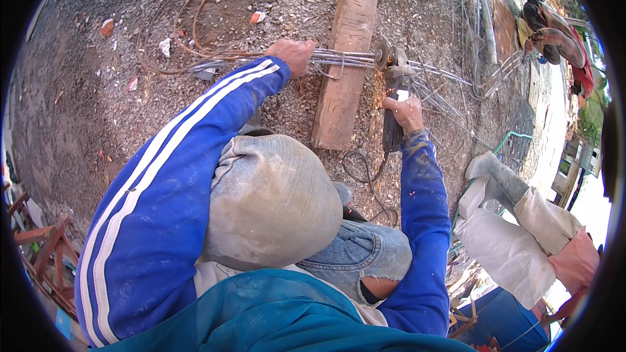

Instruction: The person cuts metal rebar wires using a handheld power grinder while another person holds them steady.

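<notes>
A bundle of thin steel rods (355, 59) lies across a wooden beam (343, 94) on the gravel. My left hand (293, 55) is closed around the rods just left of the beam. My right hand (405, 113) grips the body of an angle grinder (395, 85). The grinder's disc (382, 55) stands at the rods, by the beam's right edge; whether it touches them I cannot tell. Small orange sparks show along the ground beside the grinder. Its dark power cord (366, 173) runs in loops toward my knees.
Long bent rods (186, 23) curve away at the upper left. More loose rods (450, 101) and a pipe (484, 16) lie at the right. One person (554, 29) crouches at the upper right; another person in rubber boots (548, 215) is at the right, near a green hose (512, 135).
</notes>
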Available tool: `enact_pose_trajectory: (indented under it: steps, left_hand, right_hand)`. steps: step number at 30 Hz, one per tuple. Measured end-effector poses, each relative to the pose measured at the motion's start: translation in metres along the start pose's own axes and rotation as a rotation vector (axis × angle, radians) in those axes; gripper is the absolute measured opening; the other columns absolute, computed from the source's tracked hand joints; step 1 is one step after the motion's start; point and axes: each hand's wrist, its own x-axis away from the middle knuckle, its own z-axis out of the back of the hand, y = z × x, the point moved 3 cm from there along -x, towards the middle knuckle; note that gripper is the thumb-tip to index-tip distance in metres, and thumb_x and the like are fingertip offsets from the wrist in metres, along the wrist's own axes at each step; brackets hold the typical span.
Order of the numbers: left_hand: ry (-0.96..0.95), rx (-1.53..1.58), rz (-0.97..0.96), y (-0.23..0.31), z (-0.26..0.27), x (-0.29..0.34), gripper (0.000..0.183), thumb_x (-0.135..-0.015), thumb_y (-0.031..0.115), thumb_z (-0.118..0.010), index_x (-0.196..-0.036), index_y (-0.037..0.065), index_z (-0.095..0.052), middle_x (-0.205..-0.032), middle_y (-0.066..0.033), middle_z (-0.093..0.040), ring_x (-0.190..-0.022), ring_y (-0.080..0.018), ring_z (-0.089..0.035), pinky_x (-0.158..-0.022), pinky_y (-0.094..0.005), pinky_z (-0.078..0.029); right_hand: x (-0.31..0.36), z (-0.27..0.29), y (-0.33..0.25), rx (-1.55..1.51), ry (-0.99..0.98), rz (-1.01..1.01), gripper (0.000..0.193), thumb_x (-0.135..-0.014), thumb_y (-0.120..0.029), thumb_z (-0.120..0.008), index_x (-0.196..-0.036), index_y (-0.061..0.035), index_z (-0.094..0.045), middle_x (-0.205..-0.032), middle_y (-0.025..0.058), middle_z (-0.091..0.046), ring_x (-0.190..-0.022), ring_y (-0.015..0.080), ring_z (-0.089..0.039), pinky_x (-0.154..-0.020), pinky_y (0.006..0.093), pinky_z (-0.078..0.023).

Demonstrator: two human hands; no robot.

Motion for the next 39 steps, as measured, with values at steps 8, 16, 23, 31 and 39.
enact_pose_trajectory:
  steps: [8,16,23,31,39]
  left_hand:
    - [-0.026,-0.017,0.029,0.001,0.000,-0.002,0.018,-0.084,0.012,-0.054,-0.099,0.003,-0.056,-0.089,-0.0188,-0.070,-0.086,-0.0346,-0.071,-0.077,-0.0458,-0.055]
    - [-0.012,-0.025,0.000,0.000,-0.001,0.000,0.018,-0.084,0.012,-0.054,-0.099,0.003,-0.056,-0.088,-0.0194,-0.070,-0.085,-0.0348,-0.071,-0.076,-0.0456,-0.056]
    - [-0.042,-0.032,0.015,0.000,0.002,0.001,0.016,-0.086,0.011,-0.053,-0.098,0.002,-0.055,-0.087,-0.0194,-0.070,-0.083,-0.0345,-0.071,-0.075,-0.0459,-0.056]
    - [-0.009,-0.043,0.005,-0.002,-0.003,0.000,0.016,-0.086,0.012,-0.053,-0.099,0.003,-0.055,-0.087,-0.0185,-0.070,-0.083,-0.0342,-0.071,-0.075,-0.0455,-0.056]
    - [-0.011,-0.025,0.002,-0.002,-0.005,-0.001,0.016,-0.086,0.012,-0.053,-0.099,0.004,-0.055,-0.089,-0.0182,-0.070,-0.085,-0.0341,-0.070,-0.076,-0.0461,-0.055]
  right_hand:
    - [0.012,0.004,-0.010,0.007,0.017,0.005,0.033,-0.062,-0.027,-0.079,-0.077,0.0013,-0.070,-0.070,0.0091,-0.068,-0.060,0.0183,-0.064,-0.059,0.0336,-0.051]
    - [0.016,0.005,-0.019,-0.011,-0.016,-0.052,0.034,-0.062,-0.026,-0.079,-0.080,0.0009,-0.069,-0.073,0.0078,-0.068,-0.061,0.0191,-0.064,-0.059,0.0343,-0.051]
    - [0.014,0.002,-0.014,0.020,0.003,0.009,0.032,-0.063,-0.024,-0.078,-0.081,0.0002,-0.069,-0.073,0.0081,-0.069,-0.061,0.0182,-0.065,-0.058,0.0332,-0.052]
    - [0.017,-0.001,-0.015,-0.087,-0.028,-0.061,0.029,-0.065,-0.020,-0.076,-0.083,0.0010,-0.068,-0.072,0.0067,-0.068,-0.058,0.0161,-0.063,-0.054,0.0316,-0.051]
    - [0.020,0.003,-0.017,-0.070,-0.073,-0.076,0.029,-0.064,-0.018,-0.076,-0.085,0.0006,-0.067,-0.075,0.0060,-0.068,-0.061,0.0147,-0.062,-0.056,0.0310,-0.050]
